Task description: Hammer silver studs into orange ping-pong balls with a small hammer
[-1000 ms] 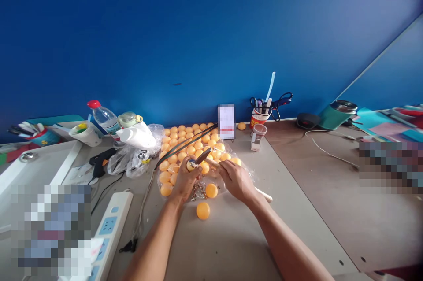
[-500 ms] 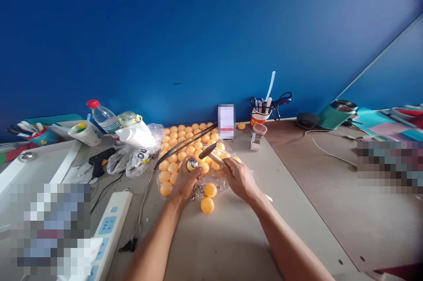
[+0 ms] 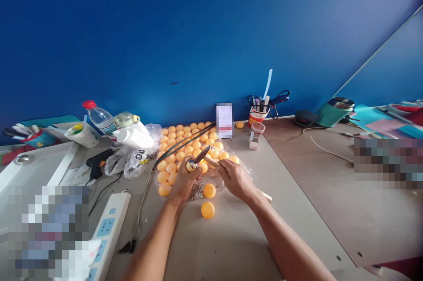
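My left hand [image 3: 185, 180] is wrapped around a small round object, a ball with shiny silvery bits [image 3: 191, 165] at its top. In my right hand [image 3: 235, 176] is a hammer with a pale wooden handle, its dark head [image 3: 202, 153] tilted right at the ball's upper edge. Whether the head touches the ball, I cannot tell. Two loose orange balls, one [image 3: 209, 190] behind the other [image 3: 208, 210], lie between my forearms. Behind my hands, a clear plastic bag holds rows of orange balls [image 3: 180, 156]. Small metallic bits [image 3: 197, 191] are scattered on plastic beside my left hand.
A dark strap [image 3: 185, 144] crosses the bagged balls. Left stand a power strip [image 3: 110, 223], a glue gun [image 3: 99, 164] and a water bottle [image 3: 101, 118]. At the back are a blurred upright screen [image 3: 224, 120], a cup of pens [image 3: 257, 116] and a green tumbler [image 3: 334, 112].
The hammer head has moved down and left, closer to the ball in my left hand. The nearest loose orange ball has shifted slightly toward me. The whole view has moved a little.
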